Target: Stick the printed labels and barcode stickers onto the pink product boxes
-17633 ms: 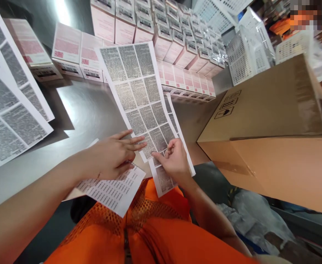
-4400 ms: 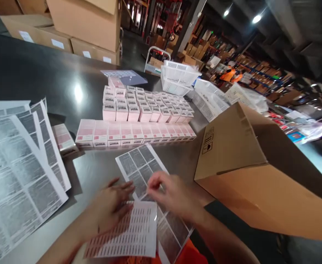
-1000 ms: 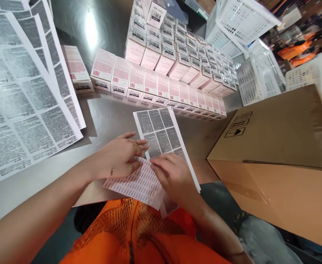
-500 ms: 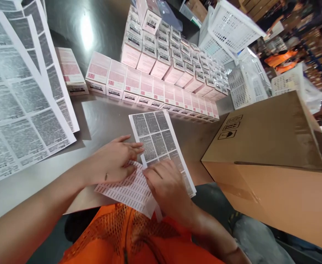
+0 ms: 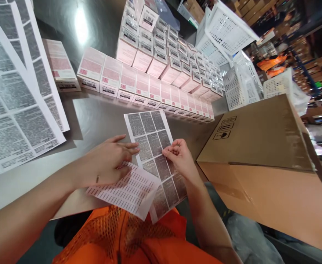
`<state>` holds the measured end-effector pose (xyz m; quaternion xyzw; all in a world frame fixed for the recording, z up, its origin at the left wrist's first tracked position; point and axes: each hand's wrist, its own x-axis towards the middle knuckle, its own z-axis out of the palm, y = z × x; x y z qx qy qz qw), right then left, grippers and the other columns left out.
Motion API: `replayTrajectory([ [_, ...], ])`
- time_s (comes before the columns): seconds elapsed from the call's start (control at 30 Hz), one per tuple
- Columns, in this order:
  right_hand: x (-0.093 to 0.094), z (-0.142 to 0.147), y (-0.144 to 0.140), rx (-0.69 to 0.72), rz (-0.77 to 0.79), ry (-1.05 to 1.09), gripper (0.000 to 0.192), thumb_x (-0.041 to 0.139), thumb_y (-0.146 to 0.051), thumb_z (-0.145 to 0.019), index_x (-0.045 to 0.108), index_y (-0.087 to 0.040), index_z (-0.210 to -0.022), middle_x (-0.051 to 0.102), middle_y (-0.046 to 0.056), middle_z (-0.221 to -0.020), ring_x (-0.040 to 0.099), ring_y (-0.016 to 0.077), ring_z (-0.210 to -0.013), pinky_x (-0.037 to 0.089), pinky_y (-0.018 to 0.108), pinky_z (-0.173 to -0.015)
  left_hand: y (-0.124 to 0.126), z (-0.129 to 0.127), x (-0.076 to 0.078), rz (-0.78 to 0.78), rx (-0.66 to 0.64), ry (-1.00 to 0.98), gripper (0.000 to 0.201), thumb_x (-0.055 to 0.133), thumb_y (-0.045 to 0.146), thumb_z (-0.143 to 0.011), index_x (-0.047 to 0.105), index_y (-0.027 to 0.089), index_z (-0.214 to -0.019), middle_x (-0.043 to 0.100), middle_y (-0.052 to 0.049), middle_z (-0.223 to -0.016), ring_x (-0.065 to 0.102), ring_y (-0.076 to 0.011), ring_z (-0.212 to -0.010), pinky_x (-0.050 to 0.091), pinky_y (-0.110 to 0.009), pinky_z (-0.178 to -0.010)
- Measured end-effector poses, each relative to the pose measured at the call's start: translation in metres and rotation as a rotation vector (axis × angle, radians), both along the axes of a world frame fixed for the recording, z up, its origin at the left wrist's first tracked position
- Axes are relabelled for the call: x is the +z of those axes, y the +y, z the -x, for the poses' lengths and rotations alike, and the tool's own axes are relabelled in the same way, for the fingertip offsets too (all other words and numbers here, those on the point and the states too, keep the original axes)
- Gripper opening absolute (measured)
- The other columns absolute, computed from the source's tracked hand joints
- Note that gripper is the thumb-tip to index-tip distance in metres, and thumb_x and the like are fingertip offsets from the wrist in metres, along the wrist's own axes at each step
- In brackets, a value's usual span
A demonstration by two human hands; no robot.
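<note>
A sheet of dark printed labels (image 5: 151,137) in a grid lies before me, its near end reaching past the table edge. Over its lower left lies a white paper (image 5: 134,190) with rows of small print, possibly its folded-back backing. My left hand (image 5: 108,159) rests flat across that paper, thumb on the print and outstretched fingertips on the label sheet's left margin. At the sheet's right side, my right hand (image 5: 178,156) has thumb and fingers pinched together over the labels. Whatever is between those fingertips is too small to make out.
Larger label sheets (image 5: 25,121) overlap at the left. A row of pink-and-white boxes (image 5: 127,84) stands beyond my hands, with more boxes (image 5: 152,55) packed behind it. On the right are a large cardboard carton (image 5: 249,135) and white plastic baskets (image 5: 229,31).
My right hand has moved up and right from the printed paper to the label sheet's right side, fingers pinched. More labels now show. My left hand has kept its place on the paper.
</note>
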<state>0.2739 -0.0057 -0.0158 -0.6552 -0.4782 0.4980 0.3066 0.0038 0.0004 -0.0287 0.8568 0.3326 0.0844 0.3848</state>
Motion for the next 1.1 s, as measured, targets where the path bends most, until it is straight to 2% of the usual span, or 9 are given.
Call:
replayTrajectory([
  [0.3, -0.003, 0.007, -0.007, 0.014, -0.024, -0.129, 0.043, 0.073, -0.036, -0.073, 0.036, -0.027, -0.092, 0.060, -0.010, -0.066, 0.051, 0.0122, -0.056, 0.038, 0.027, -0.059, 0.001, 0.000, -0.001, -0.001, 0.000, -0.015, 0.016, 0.057, 0.025, -0.082, 0.072, 0.023, -0.078, 0.062, -0.003, -0.140, 0.049, -0.0241, -0.139, 0.020, -0.051, -0.123],
  [0.53, -0.006, 0.012, -0.011, 0.011, -0.073, -0.267, 0.039, 0.071, -0.033, -0.075, 0.037, -0.027, -0.094, 0.064, -0.007, -0.073, 0.057, 0.0146, -0.062, 0.044, 0.029, -0.063, 0.001, 0.000, 0.001, -0.005, -0.002, -0.007, 0.017, 0.056, 0.025, -0.083, 0.072, 0.023, -0.079, 0.061, -0.003, -0.141, 0.049, -0.0224, -0.139, 0.020, -0.049, -0.123],
  [0.63, -0.007, 0.015, -0.012, -0.021, -0.103, -0.378, 0.038, 0.072, -0.030, -0.073, 0.039, -0.027, -0.093, 0.059, -0.007, -0.072, 0.057, 0.0147, -0.064, 0.045, 0.030, -0.066, 0.001, 0.000, 0.001, -0.003, -0.006, -0.001, 0.016, 0.056, 0.025, -0.083, 0.071, 0.023, -0.077, 0.061, -0.003, -0.141, 0.048, -0.0237, -0.139, 0.020, -0.050, -0.123],
  [0.7, -0.007, 0.011, -0.011, -0.068, -0.147, -0.458, 0.045, 0.079, -0.030, -0.065, 0.043, -0.026, -0.092, 0.053, -0.007, -0.073, 0.053, 0.0141, -0.065, 0.045, 0.029, -0.066, 0.002, -0.001, 0.001, -0.001, -0.015, 0.004, 0.016, 0.056, 0.025, -0.083, 0.071, 0.022, -0.077, 0.061, -0.004, -0.141, 0.048, -0.0247, -0.139, 0.019, -0.052, -0.123],
  [0.8, -0.007, -0.004, -0.008, -0.158, -0.171, -0.318, 0.055, 0.084, -0.035, -0.056, 0.049, -0.025, -0.097, 0.051, -0.006, -0.081, 0.051, 0.0124, -0.067, 0.045, 0.027, -0.065, 0.002, -0.002, -0.001, 0.000, -0.024, 0.001, 0.016, 0.056, 0.024, -0.083, 0.072, 0.022, -0.080, 0.060, -0.004, -0.142, 0.048, -0.0243, -0.139, 0.019, -0.052, -0.123],
  [0.9, -0.005, -0.020, -0.005, -0.171, -0.115, -0.136, 0.045, 0.078, -0.047, -0.065, 0.057, -0.023, -0.096, 0.056, -0.003, -0.081, 0.052, 0.0118, -0.066, 0.046, 0.026, -0.063, 0.001, -0.001, -0.005, -0.021, -0.020, -0.015, 0.016, 0.057, 0.024, -0.082, 0.073, 0.023, -0.081, 0.060, -0.004, -0.142, 0.049, -0.0245, -0.139, 0.020, -0.052, -0.123],
  [1.03, -0.004, -0.030, -0.004, -0.096, -0.030, -0.160, 0.037, 0.075, -0.055, -0.069, 0.064, -0.019, -0.073, 0.056, -0.002, -0.062, 0.049, 0.0123, -0.055, 0.042, 0.026, -0.053, 0.000, 0.001, -0.009, -0.061, -0.019, -0.022, 0.017, 0.056, 0.025, -0.083, 0.074, 0.024, -0.082, 0.061, -0.003, -0.141, 0.049, -0.0236, -0.138, 0.019, -0.049, -0.123],
  [1.1, -0.006, -0.032, -0.003, -0.074, -0.023, -0.182, 0.038, 0.074, -0.057, -0.070, 0.065, -0.019, -0.071, 0.055, -0.002, -0.058, 0.048, 0.0120, -0.053, 0.039, 0.025, -0.050, 0.000, 0.001, -0.010, -0.061, -0.021, -0.029, 0.018, 0.056, 0.025, -0.083, 0.074, 0.024, -0.082, 0.062, -0.003, -0.141, 0.050, -0.0231, -0.138, 0.019, -0.049, -0.123],
])
